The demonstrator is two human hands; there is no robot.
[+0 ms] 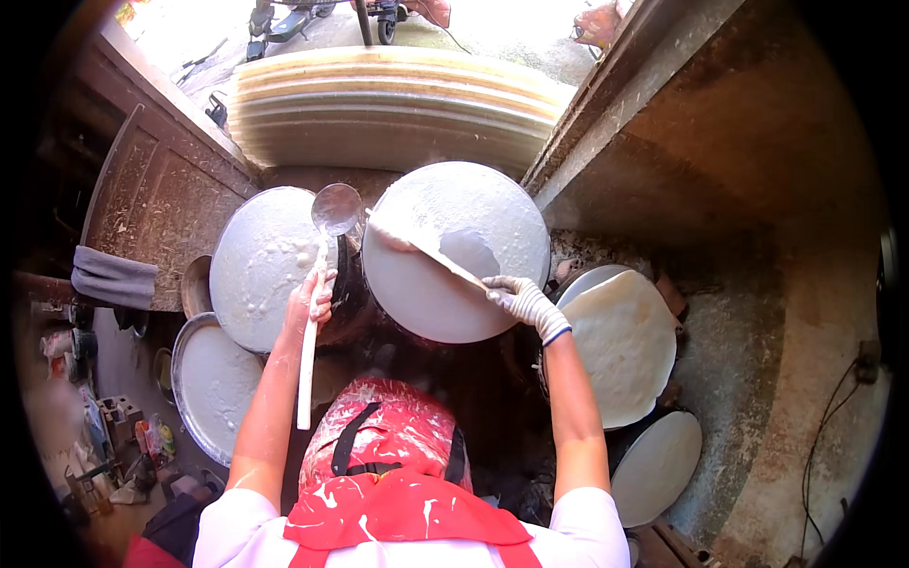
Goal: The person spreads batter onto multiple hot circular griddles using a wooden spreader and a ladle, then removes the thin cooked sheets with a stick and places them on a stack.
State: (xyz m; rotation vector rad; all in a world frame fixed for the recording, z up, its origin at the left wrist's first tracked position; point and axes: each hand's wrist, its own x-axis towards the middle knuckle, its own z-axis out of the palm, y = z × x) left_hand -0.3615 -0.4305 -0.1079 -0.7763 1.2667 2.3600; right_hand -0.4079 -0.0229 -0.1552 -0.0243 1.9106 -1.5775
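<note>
My bare left hand (315, 295) is wrapped round the long white handle of a ladle (337, 206). The ladle's round metal bowl sits between two big round white surfaces, close to the rim of the left one. In a striped work glove, my right hand (525, 305) grips the near end of a thin flat stick (453, 265). The stick slants over the right round surface (445, 308). Its far end meets a soft white layer (390, 230), which looks bunched or folded there. Beside it shows a smooth greyish patch.
A white-filled round vessel (275, 265) stands left, with a shallower round pan (216, 388) nearer me. On the right, a pale round sheet (620, 346) lies over a round support, and another disc (658, 469) leans below. A ribbed pale barrier (388, 104) crosses the doorway; a towel (114, 276) hangs left.
</note>
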